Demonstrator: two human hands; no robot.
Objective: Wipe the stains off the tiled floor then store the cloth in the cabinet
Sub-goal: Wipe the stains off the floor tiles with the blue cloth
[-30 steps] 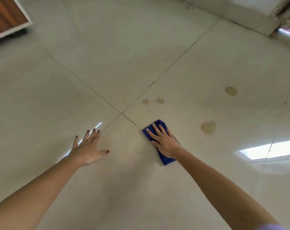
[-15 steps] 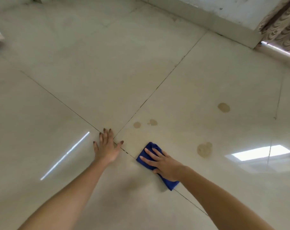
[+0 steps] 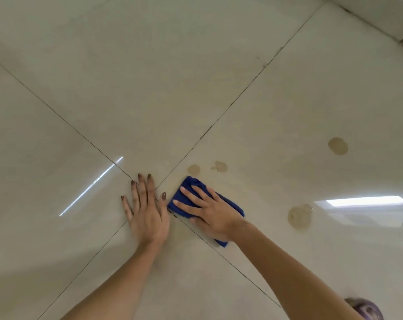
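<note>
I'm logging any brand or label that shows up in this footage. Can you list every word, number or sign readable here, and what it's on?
None can be read in this view.
The blue cloth under the right hand shows no tag or print.
The tiled floor, its brown stains and the left hand carry no text.
The purple patterned item at the bottom right edge is too blurred to tell.

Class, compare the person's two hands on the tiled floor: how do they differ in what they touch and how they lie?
The right hand presses flat on the blue cloth; the left hand rests on bare floor tile. The left hand's fingers point up the picture, while the right hand's fingers point up and to the left. Both lie palm down with fingers straight, side by side near the tile corner.
</note>
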